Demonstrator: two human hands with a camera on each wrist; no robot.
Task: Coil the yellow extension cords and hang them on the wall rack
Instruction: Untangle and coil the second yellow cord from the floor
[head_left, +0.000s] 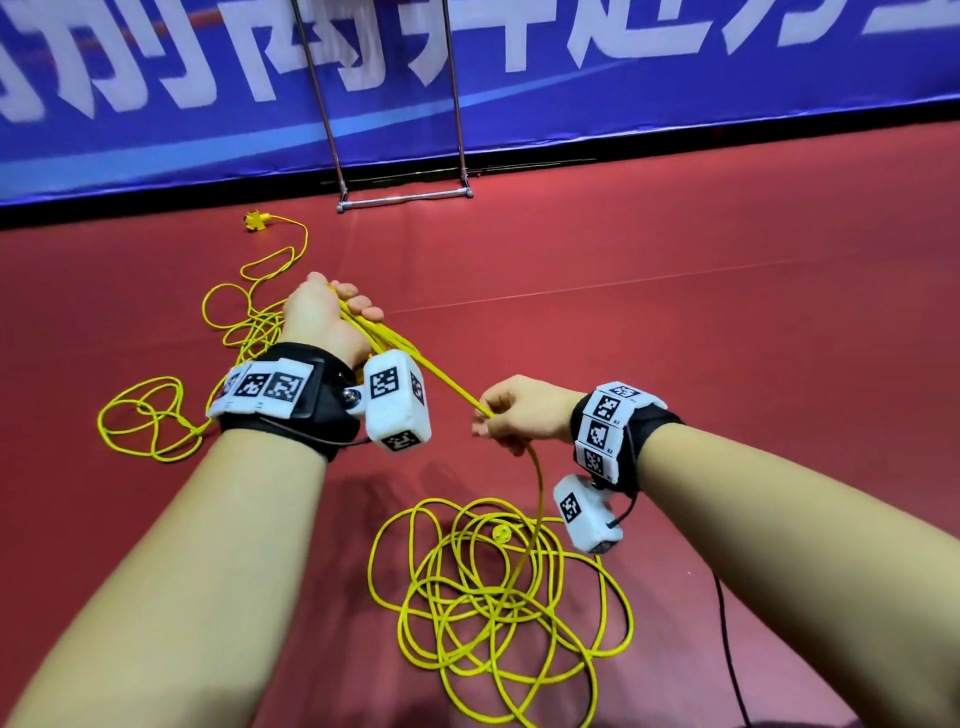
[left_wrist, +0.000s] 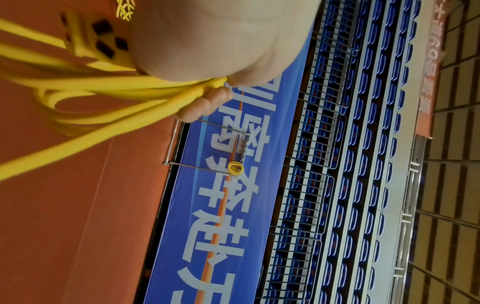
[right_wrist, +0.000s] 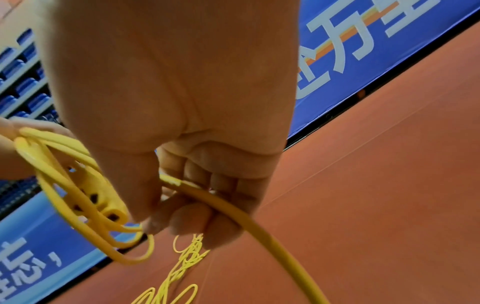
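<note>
1. The yellow cord (head_left: 447, 387) in hand is thin, bright and rubbery. Several loops of it are gathered at the left hand (head_left: 319, 325), and from there one strand runs taut down and to the right to the right hand (head_left: 522, 413).
2. From the right hand the cord drops to a loose tangle of loops (head_left: 498, 592) on the red floor (head_left: 727, 322), near the person and a little right of centre. A small round yellow end piece (head_left: 502, 534) lies among those loops.
3. A second yellow cord (head_left: 156, 415) sprawls on the floor to the left, trailing away to a yellow plug block (head_left: 255, 221) near the far wall.
4. The left hand is clenched around the gathered loops; its fingers (head_left: 358, 304) curl over the bundle. The left wrist view shows a yellow socket head (left_wrist: 96, 39) with dark slots lying against the palm beside the loops.
5. The right hand pinches the single strand between thumb and curled fingers (right_wrist: 189, 218), and the cord leaves the hand in a downward arc.
6. A metal rack (head_left: 405, 197) stands against the far blue banner (head_left: 623, 78), its base bar on the floor. In the left wrist view a small coiled yellow cord (left_wrist: 235, 167) hangs on it.
7. Both wrists wear black straps carrying white marker blocks (head_left: 397, 400).
</note>
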